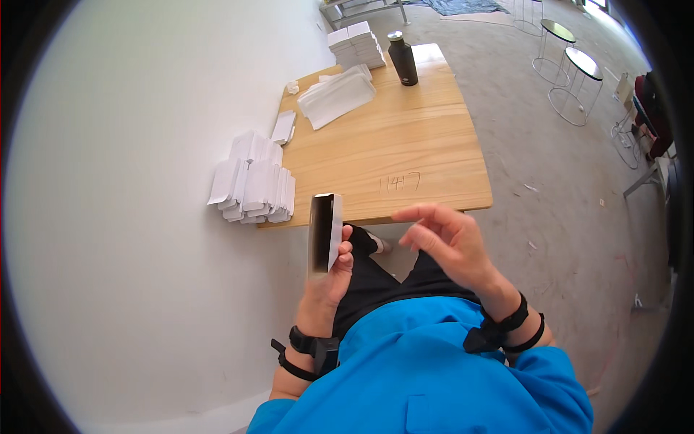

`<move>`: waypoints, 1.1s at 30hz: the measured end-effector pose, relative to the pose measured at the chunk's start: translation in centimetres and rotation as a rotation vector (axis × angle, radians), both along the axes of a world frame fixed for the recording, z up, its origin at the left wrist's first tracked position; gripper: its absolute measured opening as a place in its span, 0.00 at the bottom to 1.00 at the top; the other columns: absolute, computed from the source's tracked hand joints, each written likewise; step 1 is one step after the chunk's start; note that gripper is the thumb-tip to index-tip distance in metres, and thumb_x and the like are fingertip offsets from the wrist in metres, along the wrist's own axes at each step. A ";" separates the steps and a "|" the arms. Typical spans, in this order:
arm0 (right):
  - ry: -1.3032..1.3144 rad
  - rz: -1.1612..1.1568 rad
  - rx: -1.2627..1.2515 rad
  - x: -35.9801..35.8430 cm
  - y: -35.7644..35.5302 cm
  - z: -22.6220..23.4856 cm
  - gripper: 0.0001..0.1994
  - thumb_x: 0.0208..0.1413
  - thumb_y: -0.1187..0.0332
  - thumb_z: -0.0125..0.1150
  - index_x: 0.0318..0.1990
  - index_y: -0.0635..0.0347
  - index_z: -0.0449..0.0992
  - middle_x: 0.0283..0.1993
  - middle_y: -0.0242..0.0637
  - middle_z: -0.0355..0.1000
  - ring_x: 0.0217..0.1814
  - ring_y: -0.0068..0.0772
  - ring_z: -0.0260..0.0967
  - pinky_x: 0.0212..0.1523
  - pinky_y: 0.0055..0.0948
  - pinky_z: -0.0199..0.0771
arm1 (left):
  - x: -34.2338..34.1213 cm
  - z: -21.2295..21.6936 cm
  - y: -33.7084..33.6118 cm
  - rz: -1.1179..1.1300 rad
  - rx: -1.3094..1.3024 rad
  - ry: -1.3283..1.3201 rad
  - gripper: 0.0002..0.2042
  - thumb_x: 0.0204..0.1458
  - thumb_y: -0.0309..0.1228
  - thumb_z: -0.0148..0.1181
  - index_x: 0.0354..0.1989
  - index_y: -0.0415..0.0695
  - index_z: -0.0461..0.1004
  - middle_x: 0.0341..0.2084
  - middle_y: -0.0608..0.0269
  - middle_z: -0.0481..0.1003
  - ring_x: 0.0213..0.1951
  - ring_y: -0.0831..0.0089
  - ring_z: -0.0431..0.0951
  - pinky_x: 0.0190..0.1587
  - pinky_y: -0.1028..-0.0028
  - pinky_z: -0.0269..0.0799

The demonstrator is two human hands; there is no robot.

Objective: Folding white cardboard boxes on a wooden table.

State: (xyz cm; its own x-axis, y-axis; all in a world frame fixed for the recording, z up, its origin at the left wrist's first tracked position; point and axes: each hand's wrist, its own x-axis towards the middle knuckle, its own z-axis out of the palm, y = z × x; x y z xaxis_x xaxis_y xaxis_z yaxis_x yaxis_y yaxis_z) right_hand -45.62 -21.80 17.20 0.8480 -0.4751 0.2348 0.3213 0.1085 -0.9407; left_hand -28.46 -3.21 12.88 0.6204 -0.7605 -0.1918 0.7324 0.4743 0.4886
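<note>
Upright in my left hand (336, 278) is a slim white paper box (337, 228), its long open side showing a dark hollow. The fingers wrap round the box's right face, just in front of the table's near edge. My right hand (452, 242) hovers to the right of the box, apart from it. Its index finger is stretched out, the thumb stands apart from it, and nothing shows between them. Black straps circle both wrists.
Flat white cartons (253, 184) are heaped at the wooden table's (405, 145) left near corner. Farther back lie white sheets (336, 98), a stack of white boxes (356, 47) and a black bottle (403, 61). A wall (144, 217) rises left; stools (584, 64) stand right.
</note>
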 end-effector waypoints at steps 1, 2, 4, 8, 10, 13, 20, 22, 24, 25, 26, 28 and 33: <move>0.052 0.013 -0.045 -0.2 0.6 -0.2 0.14 0.63 0.69 0.58 0.52 0.67 0.75 0.42 0.36 0.78 0.41 0.20 0.75 0.41 0.21 0.76 | -0.1 0.0 -0.3 -0.014 0.006 0.013 0.17 0.58 0.24 0.59 0.55 0.35 0.68 0.46 0.48 0.73 0.33 0.73 0.74 0.34 0.81 0.79; 0.116 0.015 -0.067 -0.3 0.8 -0.1 0.16 0.59 0.70 0.63 0.53 0.67 0.75 0.45 0.39 0.78 0.40 0.21 0.76 0.41 0.23 0.77 | -0.2 0.0 -0.3 -0.027 0.055 -0.052 0.17 0.59 0.25 0.58 0.56 0.35 0.69 0.47 0.48 0.73 0.34 0.73 0.75 0.34 0.80 0.79; 0.097 0.008 -0.059 -0.1 1.8 1.1 0.18 0.58 0.68 0.64 0.54 0.68 0.74 0.47 0.41 0.77 0.40 0.23 0.76 0.41 0.23 0.77 | -1.4 1.7 -1.3 -0.018 0.085 -0.095 0.17 0.60 0.27 0.58 0.56 0.35 0.69 0.47 0.48 0.73 0.34 0.72 0.76 0.35 0.79 0.80; 0.069 -0.019 -0.111 0.8 2.4 2.2 0.28 0.55 0.64 0.67 0.60 0.68 0.68 0.52 0.50 0.74 0.40 0.29 0.78 0.40 0.27 0.80 | -0.6 0.3 -0.6 -0.090 -0.008 -0.127 0.16 0.62 0.30 0.55 0.56 0.37 0.69 0.47 0.49 0.74 0.37 0.72 0.78 0.36 0.78 0.80; 0.077 -0.025 -0.141 1.5 2.6 3.0 0.30 0.55 0.64 0.68 0.62 0.69 0.66 0.51 0.52 0.74 0.40 0.31 0.78 0.39 0.27 0.80 | -0.9 0.6 -0.8 -0.060 0.121 -0.166 0.17 0.66 0.35 0.49 0.58 0.39 0.69 0.47 0.55 0.76 0.42 0.73 0.79 0.42 0.76 0.78; 0.177 -0.019 -0.206 3.5 2.7 3.8 0.33 0.56 0.64 0.67 0.65 0.70 0.61 0.51 0.54 0.74 0.41 0.34 0.79 0.39 0.29 0.81 | -0.6 0.6 -1.1 -0.006 0.295 -0.218 0.20 0.69 0.42 0.42 0.59 0.41 0.69 0.48 0.60 0.77 0.46 0.73 0.79 0.48 0.73 0.77; 0.295 0.144 0.071 9.4 3.0 1.8 0.30 0.61 0.67 0.62 0.66 0.69 0.58 0.50 0.51 0.75 0.41 0.31 0.79 0.42 0.27 0.81 | 2.2 -2.5 1.2 -0.093 0.313 -0.154 0.20 0.68 0.41 0.45 0.59 0.38 0.68 0.46 0.60 0.77 0.40 0.77 0.78 0.45 0.75 0.78; 0.293 0.077 0.077 10.6 3.0 -0.3 0.26 0.63 0.70 0.58 0.66 0.67 0.60 0.52 0.48 0.74 0.39 0.28 0.78 0.42 0.27 0.80 | 2.9 -4.6 1.4 -0.007 0.436 -0.079 0.19 0.68 0.44 0.45 0.52 0.42 0.74 0.36 0.66 0.79 0.34 0.81 0.77 0.32 0.81 0.73; 0.288 0.113 -0.011 11.7 2.6 -2.0 0.23 0.65 0.72 0.53 0.67 0.64 0.61 0.59 0.45 0.69 0.43 0.24 0.73 0.42 0.25 0.77 | 3.5 -6.0 1.6 0.023 0.489 -0.058 0.17 0.67 0.44 0.48 0.47 0.44 0.77 0.30 0.72 0.78 0.25 0.87 0.72 0.23 0.85 0.63; 0.284 0.157 -0.054 12.2 2.3 -2.8 0.23 0.66 0.72 0.52 0.67 0.63 0.62 0.63 0.45 0.66 0.46 0.24 0.72 0.43 0.25 0.77 | 4.0 -7.0 2.0 -0.007 0.484 -0.075 0.16 0.67 0.43 0.49 0.48 0.44 0.77 0.29 0.73 0.78 0.23 0.88 0.71 0.21 0.86 0.61; 0.284 0.189 -0.072 12.8 1.6 -4.0 0.23 0.66 0.72 0.52 0.67 0.63 0.62 0.63 0.45 0.66 0.46 0.24 0.72 0.43 0.25 0.77 | 3.9 -7.1 1.5 0.054 0.546 -0.047 0.17 0.67 0.43 0.49 0.50 0.44 0.77 0.29 0.73 0.77 0.21 0.90 0.68 0.19 0.87 0.57; 0.246 0.576 0.207 14.4 0.5 -6.3 0.23 0.66 0.69 0.51 0.67 0.62 0.62 0.70 0.44 0.57 0.49 0.23 0.69 0.46 0.26 0.75 | 4.8 -7.6 1.9 0.015 0.475 -0.014 0.17 0.67 0.42 0.49 0.53 0.43 0.76 0.29 0.74 0.77 0.21 0.91 0.67 0.19 0.88 0.56; 0.250 0.412 -0.004 17.9 1.6 -8.7 0.25 0.60 0.67 0.61 0.64 0.63 0.65 0.67 0.43 0.63 0.48 0.27 0.70 0.50 0.28 0.73 | 7.5 -8.8 3.2 -0.017 0.396 0.105 0.21 0.66 0.39 0.51 0.60 0.36 0.70 0.32 0.74 0.78 0.21 0.91 0.67 0.20 0.88 0.58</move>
